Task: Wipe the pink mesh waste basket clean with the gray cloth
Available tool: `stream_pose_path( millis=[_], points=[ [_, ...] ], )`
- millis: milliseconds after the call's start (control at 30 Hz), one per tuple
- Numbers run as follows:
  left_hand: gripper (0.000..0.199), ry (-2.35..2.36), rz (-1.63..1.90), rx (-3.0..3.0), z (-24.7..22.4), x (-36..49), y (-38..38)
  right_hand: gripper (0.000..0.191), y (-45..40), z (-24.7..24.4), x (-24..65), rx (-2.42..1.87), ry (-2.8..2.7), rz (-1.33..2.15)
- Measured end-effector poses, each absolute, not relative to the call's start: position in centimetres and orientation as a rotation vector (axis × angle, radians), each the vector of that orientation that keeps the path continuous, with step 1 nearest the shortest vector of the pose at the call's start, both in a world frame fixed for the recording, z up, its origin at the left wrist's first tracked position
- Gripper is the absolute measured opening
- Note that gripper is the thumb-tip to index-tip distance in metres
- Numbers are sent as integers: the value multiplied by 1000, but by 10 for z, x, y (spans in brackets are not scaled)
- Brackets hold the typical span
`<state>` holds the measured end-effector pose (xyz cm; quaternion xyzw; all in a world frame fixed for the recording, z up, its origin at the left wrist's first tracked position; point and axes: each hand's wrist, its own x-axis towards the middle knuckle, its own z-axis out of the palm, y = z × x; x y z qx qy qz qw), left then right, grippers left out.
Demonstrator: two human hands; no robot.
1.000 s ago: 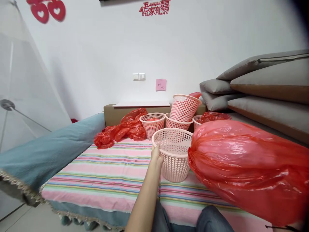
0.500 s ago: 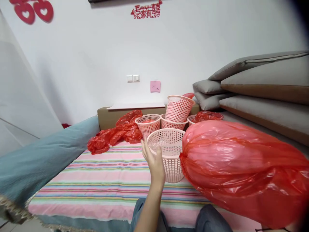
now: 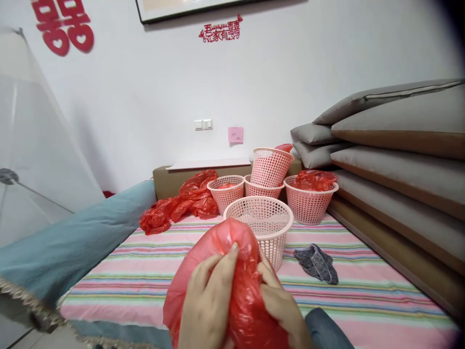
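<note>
A red plastic bag (image 3: 250,308), puffed with air, is bunched up close in front of me. My left hand (image 3: 209,295) grips its left side with the thumb pointing up. On the other side, my right hand (image 3: 281,300) has its fingers wrapped into the gathered plastic. Just beyond the bag stands an upright pink mesh basket (image 3: 274,235), partly hidden by the bag; no lining shows in it.
More pink baskets (image 3: 225,196) stand behind, one tilted basket (image 3: 271,167) stacked inside another. Red bags (image 3: 181,203) lie heaped on the left; another fills the right basket (image 3: 310,206). A grey cloth item (image 3: 317,264) lies on the striped sheet (image 3: 138,276). Cushions (image 3: 395,145) are piled right.
The red bag has swung from the far right to the middle, where both hands now hold it. My left hand, earlier open beside the front basket, has closed on it. The view has tilted up slightly.
</note>
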<state>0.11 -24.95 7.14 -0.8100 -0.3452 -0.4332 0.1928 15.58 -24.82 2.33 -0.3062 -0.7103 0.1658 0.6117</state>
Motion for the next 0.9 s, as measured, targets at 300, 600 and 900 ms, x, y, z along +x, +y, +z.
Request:
stream_pose_path(
  millis=[300,600,900],
  points=[
    [44,-1133,-1347,-2100,33,-38,-219,23,-232,39,105,-490,-1907,436],
    [20,-1530,-1517,-2355,15,-62,-187,3,-200,25,91,-582,-2085,411],
    [16,-2146,-2170,-1229,-7,-182,-63,65,-176,-4,178,-855,-1991,108]
  ],
)
